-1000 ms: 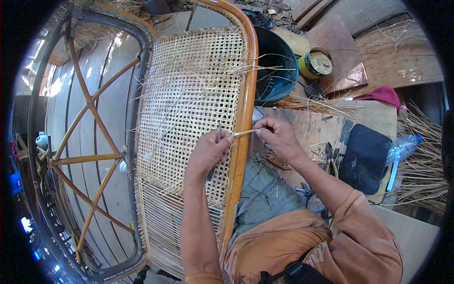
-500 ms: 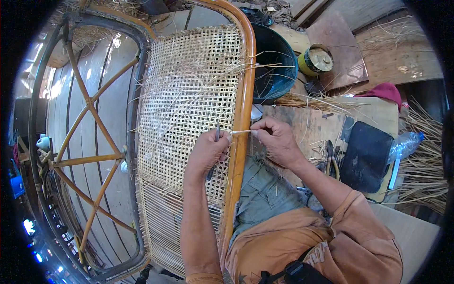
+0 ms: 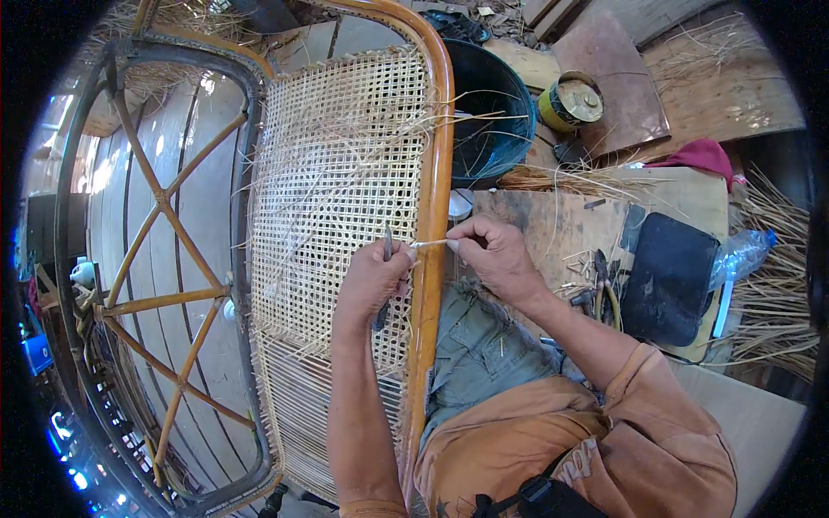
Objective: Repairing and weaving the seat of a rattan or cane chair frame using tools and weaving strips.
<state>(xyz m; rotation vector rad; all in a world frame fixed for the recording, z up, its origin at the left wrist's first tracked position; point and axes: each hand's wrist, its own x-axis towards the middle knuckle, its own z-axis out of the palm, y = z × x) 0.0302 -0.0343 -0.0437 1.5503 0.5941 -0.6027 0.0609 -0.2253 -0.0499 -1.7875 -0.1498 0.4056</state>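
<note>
My right hand (image 3: pixel 503 262) pinches one end of a short, pale cane strand (image 3: pixel 434 243) between thumb and fingers. The strand's other end is pinched by my left hand (image 3: pixel 370 281), so it spans the varnished rattan rail (image 3: pixel 441 155). A slim, dark metal tool with a pointed tip (image 3: pixel 388 237) is also tucked in my left hand, its lower part showing beneath the palm; its exact kind is unclear. Under that hand lies a woven cane panel (image 3: pixel 332 138), with open mesh above, bare parallel strands lower down and loose ends on top.
A dark rattan frame with crossed braces (image 3: pixel 162 197) stands at left. Right of the rail are a dark tub (image 3: pixel 488 155), a yellow-green can (image 3: pixel 570 102), pliers (image 3: pixel 607 289), a black flat pad (image 3: pixel 672 278), a plastic bottle (image 3: pixel 743 257) and loose cane bundles (image 3: pixel 777 285).
The view has shifted slightly, so the panel and rail sit a little further left. Both hands keep their pinch on the cane strand, with little other movement.
</note>
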